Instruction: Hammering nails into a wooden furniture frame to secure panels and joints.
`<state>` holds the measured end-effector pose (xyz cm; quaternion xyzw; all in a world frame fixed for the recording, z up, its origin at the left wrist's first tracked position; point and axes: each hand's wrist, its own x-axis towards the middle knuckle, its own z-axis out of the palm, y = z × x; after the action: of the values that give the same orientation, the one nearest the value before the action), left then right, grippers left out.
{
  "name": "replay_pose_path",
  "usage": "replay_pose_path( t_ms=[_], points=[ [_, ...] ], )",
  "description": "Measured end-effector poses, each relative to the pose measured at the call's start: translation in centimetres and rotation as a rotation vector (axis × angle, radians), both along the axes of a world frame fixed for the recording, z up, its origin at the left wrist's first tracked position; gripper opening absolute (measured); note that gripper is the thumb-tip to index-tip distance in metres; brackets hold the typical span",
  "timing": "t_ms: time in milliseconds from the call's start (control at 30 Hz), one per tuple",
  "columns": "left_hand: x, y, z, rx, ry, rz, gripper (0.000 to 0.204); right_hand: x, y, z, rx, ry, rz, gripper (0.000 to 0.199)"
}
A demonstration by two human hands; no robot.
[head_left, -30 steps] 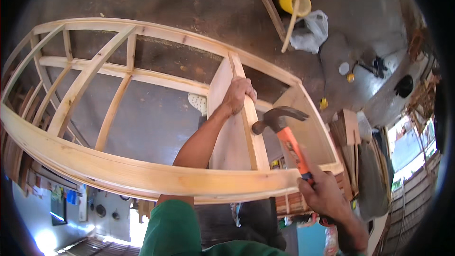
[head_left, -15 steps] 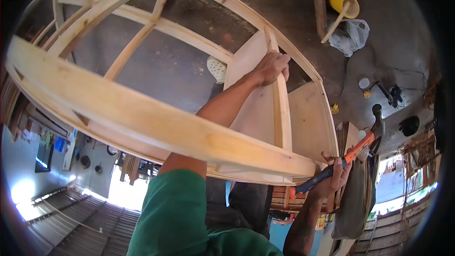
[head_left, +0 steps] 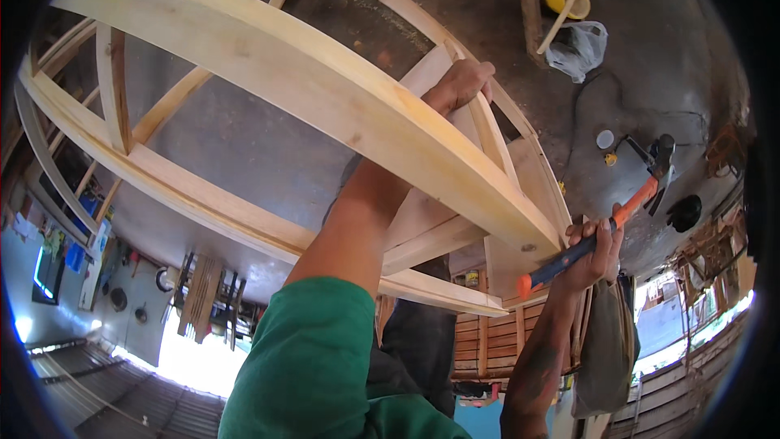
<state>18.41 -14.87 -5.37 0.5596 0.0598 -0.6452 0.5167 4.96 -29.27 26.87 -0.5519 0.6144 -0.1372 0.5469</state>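
A large pale timber frame [head_left: 268, 65] of long rails and crosspieces fills the left and middle of the view, tilted toward me. My left hand [head_left: 465, 85] reaches through it, its fingers wrapped round an upright wooden slat [head_left: 496, 142] beside a thin wooden panel. To the right, my right hand [head_left: 597, 252] is closed round the dark blue and orange handle of a hammer [head_left: 636, 202]. The hammer's dark head points away from me, past the frame's right end. The handle's butt lies close to that end; I cannot tell whether they touch.
Beyond the frame on the floor are a yellow container [head_left: 566, 0], an L-shaped wooden piece [head_left: 530, 20], a clear plastic bag [head_left: 578, 50] and a black object [head_left: 684, 214]. A dark cord [head_left: 575, 114] trails nearby. Slatted wood [head_left: 487, 341] stands near my legs.
The timber frame has tipped, its near rail swinging up at the left and uncovering the lower rails. My left hand keeps its hold on the slat. My right hand and the hammer have moved slightly up and right.
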Motion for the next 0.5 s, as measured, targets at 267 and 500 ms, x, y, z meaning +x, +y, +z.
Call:
replay_pose_path(
  t_ms=[267, 500],
  points=[
    [-4.2, 4.5, 3.0, 0.062, -0.147, 0.191, 0.064, -1.3, -0.3, -1.0, -0.052, -0.131, 0.014, 0.029],
    [-3.2, 8.7, 24.3, -0.047, -0.131, -0.060, 0.062, -0.8, -0.4, -0.8, 0.012, -0.098, -0.056, 0.032]
  ],
)
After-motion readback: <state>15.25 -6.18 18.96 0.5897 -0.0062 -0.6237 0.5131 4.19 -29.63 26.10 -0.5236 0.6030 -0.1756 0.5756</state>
